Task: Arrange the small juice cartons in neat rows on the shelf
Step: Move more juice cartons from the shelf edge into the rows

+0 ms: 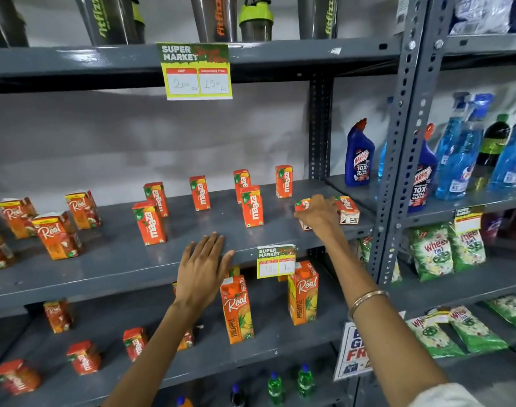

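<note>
Two Maaza cartons lie toppled at the right end of the middle shelf (118, 259): one (302, 205) under the right hand (318, 214), the other (348, 209) just beside it toward the upright post. Right hand's fingers curl down over the nearer fallen carton; looks like a grasp forming, but cannot tell if it is actually gripped, since the hand hides most of the carton. Left hand (202, 267) is flat and open, fingers spread, resting on the shelf's front edge, holding nothing.

Six more Maaza cartons stand upright mid-shelf, loosely spaced, rows uneven: front pair (149, 223) and (251, 206), the rest behind. Real cartons (57, 235) stand at the left end.

Risks: righting the carton may knock its fallen neighbour, which sits near the shelf end. Forearm could clip the upright carton just left of the hand. Light cartons tip easily.

Containers: all cartons closed, contents not visible.
</note>
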{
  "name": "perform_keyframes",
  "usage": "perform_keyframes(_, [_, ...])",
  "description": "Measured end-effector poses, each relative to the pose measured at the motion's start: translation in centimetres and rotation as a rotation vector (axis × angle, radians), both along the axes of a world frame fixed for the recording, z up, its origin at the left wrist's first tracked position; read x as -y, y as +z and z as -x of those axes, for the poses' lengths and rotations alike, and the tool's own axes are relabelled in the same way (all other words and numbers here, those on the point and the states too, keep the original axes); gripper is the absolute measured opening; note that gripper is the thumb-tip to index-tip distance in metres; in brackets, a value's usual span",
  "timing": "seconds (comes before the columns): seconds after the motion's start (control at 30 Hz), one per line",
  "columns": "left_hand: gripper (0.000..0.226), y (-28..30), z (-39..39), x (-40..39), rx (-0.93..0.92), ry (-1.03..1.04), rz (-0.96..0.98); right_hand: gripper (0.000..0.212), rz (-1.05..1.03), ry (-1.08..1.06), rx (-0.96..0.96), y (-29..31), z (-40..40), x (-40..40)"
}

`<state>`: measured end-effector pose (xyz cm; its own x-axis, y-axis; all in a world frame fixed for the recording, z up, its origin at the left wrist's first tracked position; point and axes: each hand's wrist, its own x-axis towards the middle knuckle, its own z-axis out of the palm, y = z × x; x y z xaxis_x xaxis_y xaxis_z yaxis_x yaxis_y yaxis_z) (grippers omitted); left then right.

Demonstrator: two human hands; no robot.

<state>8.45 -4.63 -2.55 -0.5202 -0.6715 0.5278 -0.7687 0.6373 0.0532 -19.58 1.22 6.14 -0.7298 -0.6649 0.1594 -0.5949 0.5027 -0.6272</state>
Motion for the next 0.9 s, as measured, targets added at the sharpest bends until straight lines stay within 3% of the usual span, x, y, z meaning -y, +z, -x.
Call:
perform_keyframes(0.1, [0.081,-0.1,-0.7,-0.4,-0.039,0.032,0.006,0.056,0.015,0.01,-0.003,0.2,-0.1,-0.2])
perform_keyframes(0.23, [0.082,-0.7,-2.0,-0.9,-0.071,0.064,-0.019,0.049,0.225,-0.029,-0.076,-0.9,-2.3,-2.6])
perform_keyframes(0.33, [0.081,-1.2,-3.3,-0.6,-0.063,0.083,-0.019,0.062,0.457,-0.024,-0.099,-1.8,-5.9,-4.5])
perform_keyframes(0.43, [0.081,-1.2,-5.0,0.1,-0.06,0.111,-0.028,0.068,0.565,0.113,-0.019,-2.1,-10.6,-4.4])
perform_keyframes(0.67, [0.084,-0.8,-6.2,0.2,-0.044,0.11,-0.06,0.07,0.524,0.321,0.078,-2.3,-19.4,2.5])
perform_keyframes(0.9, [0.074,-1.3,-6.3,0.5,-0.082,0.089,-0.067,0.07,0.441,0.326,0.074,-2.8,-20.8,8.4])
